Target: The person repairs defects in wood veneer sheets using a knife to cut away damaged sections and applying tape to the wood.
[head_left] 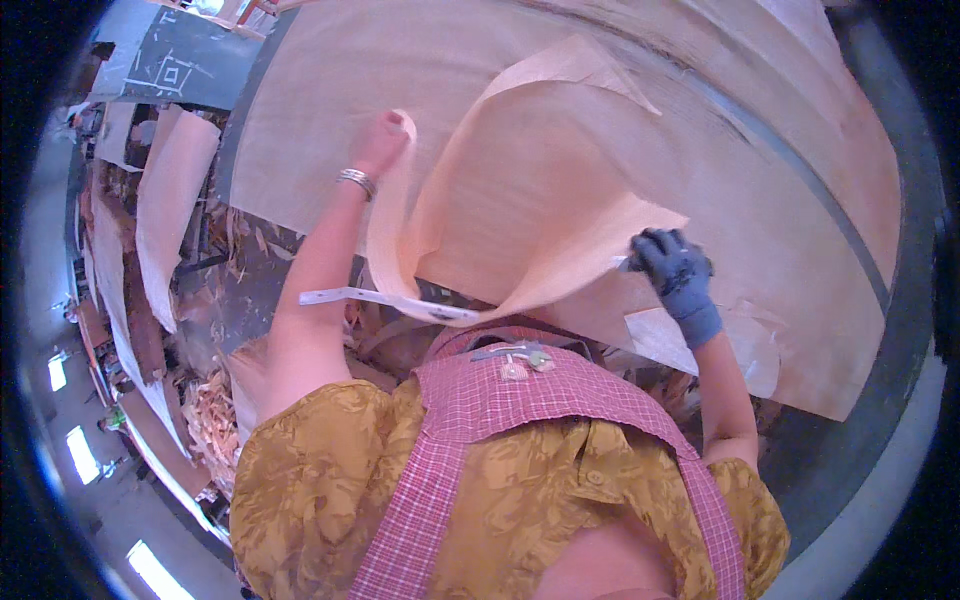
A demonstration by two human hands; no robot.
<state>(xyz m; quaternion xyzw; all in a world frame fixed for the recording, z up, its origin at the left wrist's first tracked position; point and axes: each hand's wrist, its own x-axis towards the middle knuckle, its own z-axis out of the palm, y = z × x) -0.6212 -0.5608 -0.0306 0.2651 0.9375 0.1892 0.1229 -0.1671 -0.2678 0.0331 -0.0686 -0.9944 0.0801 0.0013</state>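
L hand point(382, 145), bare, up at 11 o'clock, fingers curled tight on the edge of a thin tan sheet point(535, 220)! Sheet's approx 12 to 1, raised in a big loose curl above the worktop point(868, 425), near rim bowing toward 6, close to the checked apron point(540, 395). R hand point(675, 275), grey glove, out at 3, fingers bent in right by the sheet's corner; a small pale bit point(621, 263) shows at the tips, can't tell if they've pinched the sheet or not. Step in hand, IMO: handling the sheet, one hand per side. Next move prob. calls for R fingers secure on that corner, L grip steady, tension even, b/c thin stuff could split. Also: white strip point(345, 296) abt 9, shavings point(212, 415) at 8.
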